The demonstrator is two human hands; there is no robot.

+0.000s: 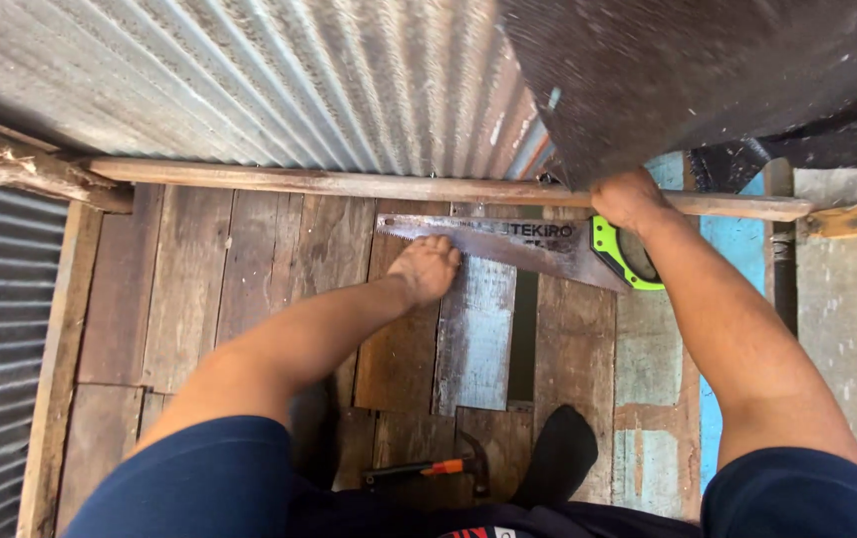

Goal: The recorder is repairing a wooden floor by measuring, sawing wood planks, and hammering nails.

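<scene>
My left hand (428,267) lies flat, fingers together, pressing on the blade of the handsaw (508,244), which lies across the wooden floorboards (199,289) just below the long wooden rail (349,183). My right hand (628,199) is closed around that rail, just above the saw's green handle. A hammer (438,466) lies on the boards near my feet, well apart from both hands.

The left hand (428,267) presses flat on a weathered plank of the wooden plank floor (189,289), fingertips touching the lower edge of a handsaw (508,244). The right hand (630,199) is closed around the saw's green and black handle (628,259), near the floor's far edge, just below a long wooden pole (349,183) lying along the corrugated metal sheets (279,80). A claw hammer (438,466) with an orange-and-black grip lies on the near planks between the person's feet.
</scene>
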